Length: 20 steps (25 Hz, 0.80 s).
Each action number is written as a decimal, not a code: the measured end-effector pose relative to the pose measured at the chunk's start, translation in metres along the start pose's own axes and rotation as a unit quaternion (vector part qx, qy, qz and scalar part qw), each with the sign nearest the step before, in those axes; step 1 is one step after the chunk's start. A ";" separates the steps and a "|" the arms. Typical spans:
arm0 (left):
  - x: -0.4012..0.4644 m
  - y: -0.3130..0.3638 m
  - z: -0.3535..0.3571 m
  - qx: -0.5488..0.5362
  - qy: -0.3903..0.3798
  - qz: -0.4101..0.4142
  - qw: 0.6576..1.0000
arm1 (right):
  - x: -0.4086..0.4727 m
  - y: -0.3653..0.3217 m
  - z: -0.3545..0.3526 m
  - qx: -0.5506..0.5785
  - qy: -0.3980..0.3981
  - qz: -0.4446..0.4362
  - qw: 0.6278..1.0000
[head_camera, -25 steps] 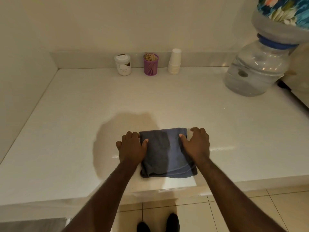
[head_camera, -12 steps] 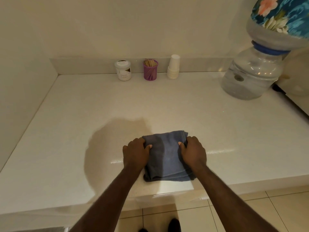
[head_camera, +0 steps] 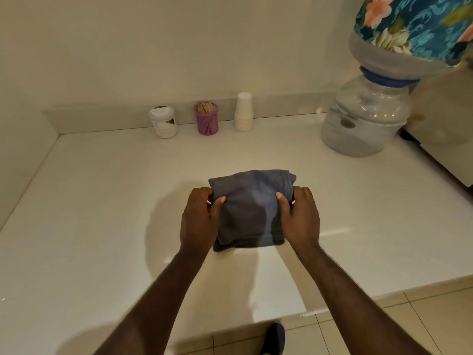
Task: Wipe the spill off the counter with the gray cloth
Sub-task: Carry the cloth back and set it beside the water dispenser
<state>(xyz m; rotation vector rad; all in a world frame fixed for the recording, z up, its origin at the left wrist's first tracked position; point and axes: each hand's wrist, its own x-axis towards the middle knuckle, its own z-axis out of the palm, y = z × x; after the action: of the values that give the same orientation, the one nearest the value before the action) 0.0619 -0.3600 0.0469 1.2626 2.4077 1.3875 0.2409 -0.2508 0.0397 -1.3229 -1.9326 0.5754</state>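
Note:
A folded gray cloth is in the middle of the white counter, its near edge lifted slightly off the surface. My left hand grips its left edge, thumb on top and fingers curled under. My right hand grips the right edge the same way. No spill is plainly visible on the counter; only shadows and a bright glare streak show near the cloth.
Along the back wall stand a white jar, a purple toothpick holder and a stack of white paper cups. A large clear water dispenser with a floral-covered bottle sits at the back right. The counter's front edge drops to a tiled floor.
Both hands went from resting flat beside the cloth to closing on its side edges. The cloth has moved away from the front edge toward the counter's middle.

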 end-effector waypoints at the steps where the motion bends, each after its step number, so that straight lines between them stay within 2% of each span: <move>1: 0.008 0.006 0.007 -0.012 0.006 0.002 1.000 | 0.011 0.003 -0.003 0.005 0.008 -0.002 1.000; 11: 0.127 0.073 0.123 -0.032 0.029 0.047 0.998 | 0.177 0.062 -0.009 0.045 0.086 -0.030 0.995; 20: 0.232 0.080 0.206 -0.006 0.019 0.067 0.998 | 0.301 0.101 0.033 0.026 0.113 -0.024 0.993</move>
<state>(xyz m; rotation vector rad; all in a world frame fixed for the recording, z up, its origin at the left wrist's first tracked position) 0.0505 -0.0398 0.0575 1.4309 2.3743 1.4707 0.2107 0.0674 0.0393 -1.2476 -1.7473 0.4292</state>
